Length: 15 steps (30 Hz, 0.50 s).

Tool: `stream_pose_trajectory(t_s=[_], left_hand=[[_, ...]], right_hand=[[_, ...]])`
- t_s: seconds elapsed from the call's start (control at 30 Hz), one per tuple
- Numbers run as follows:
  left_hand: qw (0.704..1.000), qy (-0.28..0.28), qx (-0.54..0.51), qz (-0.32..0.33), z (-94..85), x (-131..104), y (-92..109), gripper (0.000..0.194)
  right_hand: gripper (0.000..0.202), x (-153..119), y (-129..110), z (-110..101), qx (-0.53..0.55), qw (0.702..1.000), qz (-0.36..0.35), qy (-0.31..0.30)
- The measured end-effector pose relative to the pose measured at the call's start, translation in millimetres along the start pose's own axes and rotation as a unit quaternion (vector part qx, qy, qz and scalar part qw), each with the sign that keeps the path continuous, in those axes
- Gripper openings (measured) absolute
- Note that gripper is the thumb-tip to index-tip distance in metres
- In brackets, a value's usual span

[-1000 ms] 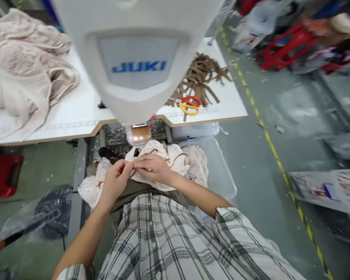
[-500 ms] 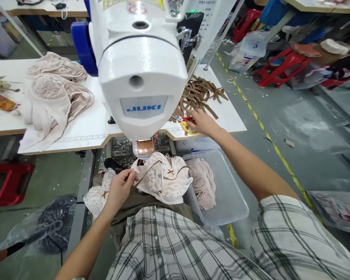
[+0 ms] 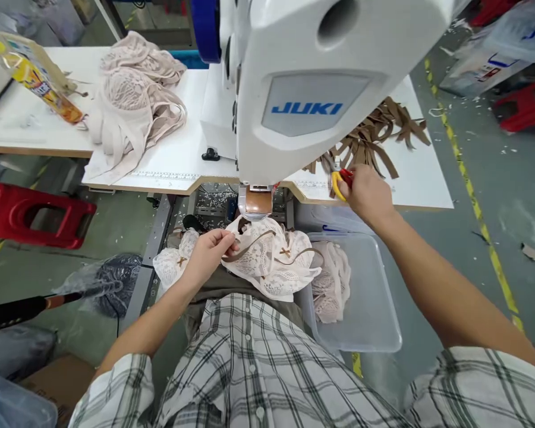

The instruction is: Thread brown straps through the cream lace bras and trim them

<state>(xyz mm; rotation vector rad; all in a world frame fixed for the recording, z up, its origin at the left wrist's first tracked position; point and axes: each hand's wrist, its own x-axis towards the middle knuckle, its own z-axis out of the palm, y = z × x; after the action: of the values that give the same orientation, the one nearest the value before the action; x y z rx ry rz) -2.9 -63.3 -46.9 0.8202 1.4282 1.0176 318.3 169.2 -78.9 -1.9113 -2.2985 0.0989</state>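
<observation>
A white lace bra (image 3: 267,267) with a small brown bow and a thin brown strap (image 3: 252,244) lies across my lap, below the head of the sewing machine (image 3: 312,104). My left hand (image 3: 211,252) is closed in a pinch at its left edge, holding the brown strap. At the right of the machine, my right hand (image 3: 369,193) has its fingers curled round scissors (image 3: 337,186) with yellow and red handles, at the table's front edge. The blades are partly hidden among brown fabric strips (image 3: 374,142). Another lace piece (image 3: 172,264) with a bow hangs left of my lap.
Beige lace bras (image 3: 136,104) are heaped on the white tabletop (image 3: 173,157) beside a yellow-capped bottle (image 3: 42,83). A clear plastic bin (image 3: 377,297) with beige lace garments stands right of my lap. A red stool (image 3: 40,214) is at the left.
My view has shifted closer to the machine and leftward. My right hand has closed round the scissors' handles. My left hand keeps its pinch on the strap.
</observation>
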Motion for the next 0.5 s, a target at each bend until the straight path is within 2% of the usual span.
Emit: stream_pose_trajectory(t_s=[0.1, 0.2, 0.27, 0.33, 0.37, 0.43, 0.5], left_hand=[[0.997, -0.009, -0.077, -0.016, -2.4, 0, -1, 0.032], [0.991, -0.032, -0.126, -0.034, -5.2, -1, 1, 0.032], [0.987, -0.041, -0.149, -0.042, -6.1, 0, 3, 0.032], [0.984, -0.042, -0.163, -0.05, -5.7, 1, 5, 0.03], [0.984, -0.041, -0.163, -0.052, -5.0, 2, 6, 0.029], [0.986, -0.046, -0.154, -0.053, -3.0, 5, 7, 0.028], [0.987, -0.059, -0.138, -0.05, -0.9, 5, 9, 0.028]], right_hand=[[0.041, -23, 6, -14, 0.132, 0.987, 0.085, 0.021], [0.028, -76, 1, -31, 0.246, 0.958, 0.15, 0.014], [0.024, -121, -14, -40, 0.283, 0.954, 0.101, -0.003], [0.03, -162, -36, -43, 0.297, 0.951, -0.03, -0.083], [0.033, -178, -48, -43, 0.285, 0.949, -0.095, -0.099], [0.038, -195, -73, -40, 0.264, 0.942, -0.18, -0.103], [0.037, -196, -94, -34, 0.255, 0.943, -0.202, -0.074]])
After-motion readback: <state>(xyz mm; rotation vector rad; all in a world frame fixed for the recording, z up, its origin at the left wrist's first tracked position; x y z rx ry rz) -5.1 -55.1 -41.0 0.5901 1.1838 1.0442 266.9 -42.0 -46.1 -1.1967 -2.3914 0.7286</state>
